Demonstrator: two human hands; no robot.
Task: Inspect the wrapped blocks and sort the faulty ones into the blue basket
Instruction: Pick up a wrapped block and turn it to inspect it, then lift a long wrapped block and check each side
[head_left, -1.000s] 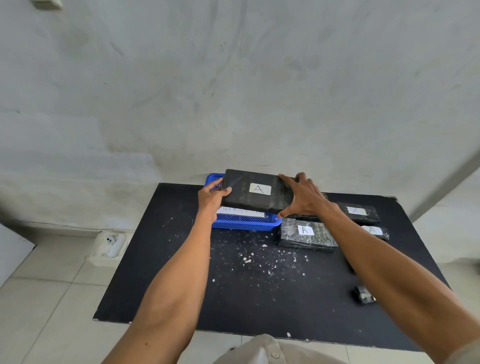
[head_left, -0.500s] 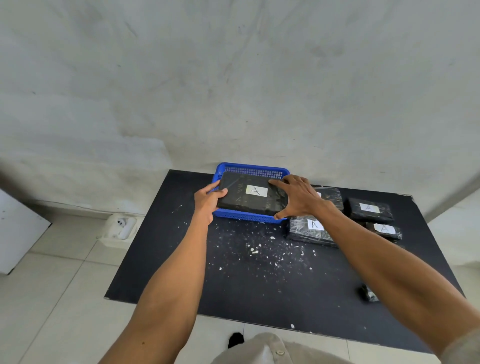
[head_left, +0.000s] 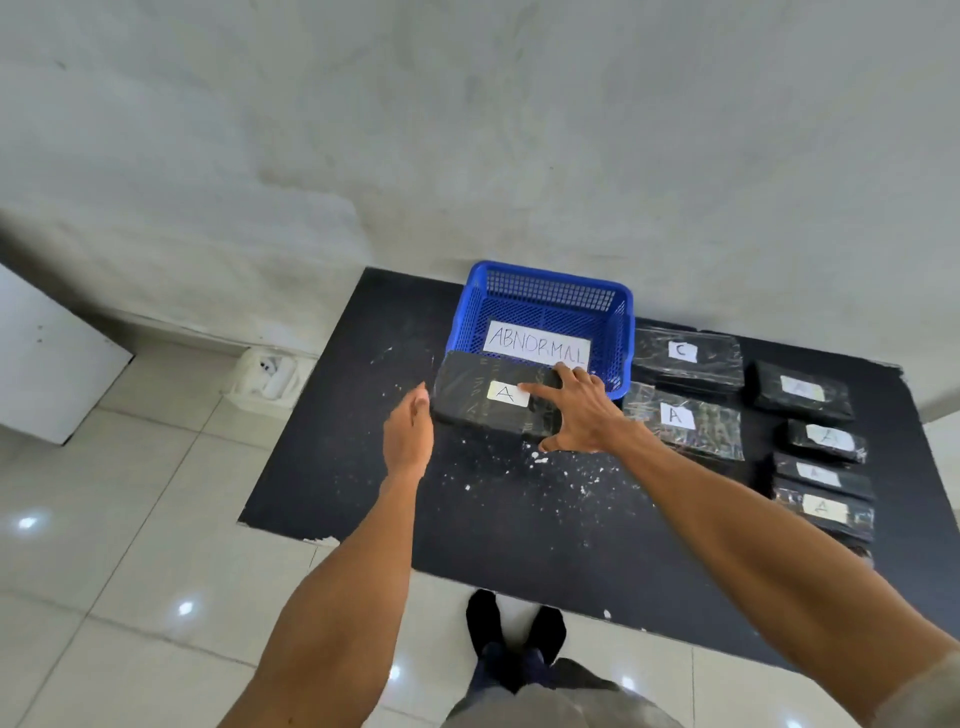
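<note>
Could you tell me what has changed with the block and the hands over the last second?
The black wrapped block, held over the blue basket by both hands a second ago, now lies on the black table in front of it, the basket empty. The left hand has let go; the right hand still rests on it. The other wrapped blocks stayed put.

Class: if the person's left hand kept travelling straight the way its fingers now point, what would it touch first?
Most likely the near left end of the black wrapped block under the right hand; the left hand is open beside it, though depth is uncertain.
</note>
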